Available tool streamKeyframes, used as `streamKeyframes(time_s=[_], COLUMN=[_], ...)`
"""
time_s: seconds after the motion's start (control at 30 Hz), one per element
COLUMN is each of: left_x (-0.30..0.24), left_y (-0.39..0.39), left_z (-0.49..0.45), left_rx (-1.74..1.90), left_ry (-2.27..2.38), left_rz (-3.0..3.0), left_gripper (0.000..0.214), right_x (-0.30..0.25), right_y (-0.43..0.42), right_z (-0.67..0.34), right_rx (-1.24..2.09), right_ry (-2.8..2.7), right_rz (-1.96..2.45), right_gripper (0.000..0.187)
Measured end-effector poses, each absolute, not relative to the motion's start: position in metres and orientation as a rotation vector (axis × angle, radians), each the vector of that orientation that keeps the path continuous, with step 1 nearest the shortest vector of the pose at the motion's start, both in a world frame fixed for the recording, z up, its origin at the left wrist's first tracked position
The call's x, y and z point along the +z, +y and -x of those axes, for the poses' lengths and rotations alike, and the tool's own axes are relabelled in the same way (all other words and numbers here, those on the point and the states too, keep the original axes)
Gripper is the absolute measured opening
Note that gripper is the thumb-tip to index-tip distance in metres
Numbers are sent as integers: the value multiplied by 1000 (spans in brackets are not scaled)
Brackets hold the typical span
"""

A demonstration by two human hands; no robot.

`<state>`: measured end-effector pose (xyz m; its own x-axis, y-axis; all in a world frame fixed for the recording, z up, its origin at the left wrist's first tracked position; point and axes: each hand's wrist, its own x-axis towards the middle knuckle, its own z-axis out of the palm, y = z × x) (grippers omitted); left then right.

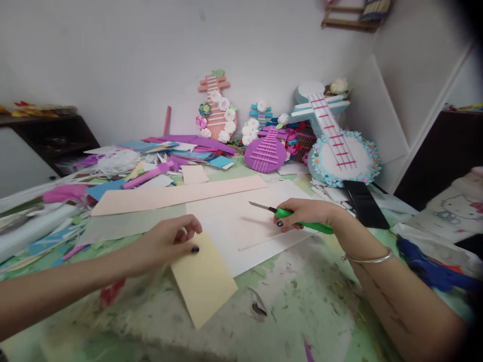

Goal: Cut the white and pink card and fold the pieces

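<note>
Between its thumb and curled fingers, my left hand (183,239) grips the top edge of a pale yellow foam sheet (204,281), tilted over the front of the table. My right hand (302,211) is closed around a green utility knife (315,226), its blade out and pointing left. Below the knife lies a small pale pink sheet (260,231) on a larger white sheet (222,251). A long pale pink strip (181,195) runs across behind both hands.
Colourful scraps (151,156) heap at the back left. Craft instruments, including a purple one (266,151) and a light blue one (341,156), lean along the wall. A black phone (365,203) and a blue glue gun (426,261) lie right.
</note>
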<state>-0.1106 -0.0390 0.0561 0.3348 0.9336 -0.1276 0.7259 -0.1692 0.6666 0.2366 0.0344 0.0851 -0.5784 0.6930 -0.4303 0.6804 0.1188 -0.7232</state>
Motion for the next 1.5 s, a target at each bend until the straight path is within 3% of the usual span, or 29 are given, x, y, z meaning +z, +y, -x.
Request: streamKeyframes(time_s=[0.23, 0.43, 0.63, 1.1, 1.27, 1.5], left_x=[75, 55, 35, 26, 26, 30], left_y=[49, 105, 94, 75, 75, 77], left_z=[88, 54, 33, 26, 24, 20], left_rx=[859, 837, 713, 673, 660, 606], left_ry=[1358, 1318, 1299, 1270, 1274, 1306], left_rz=[-1823, -1924, -2101, -2204, -2217, -2233], left_gripper=[38, 35, 15, 13, 12, 12], right_x=[87, 87, 92, 93, 88, 93], right_y=[39, 39, 42, 38, 41, 41], right_z=[-248, -255, -263, -248, -256, -263], right_rx=[1577, 1648, 1453, 1345, 1323, 1474], right_ry=[-2420, -2359, -2392, -2412, -2199, -1479], right_rz=[1302, 1306, 1315, 1365, 1474, 1394], right_gripper=[30, 31, 28, 27, 31, 21])
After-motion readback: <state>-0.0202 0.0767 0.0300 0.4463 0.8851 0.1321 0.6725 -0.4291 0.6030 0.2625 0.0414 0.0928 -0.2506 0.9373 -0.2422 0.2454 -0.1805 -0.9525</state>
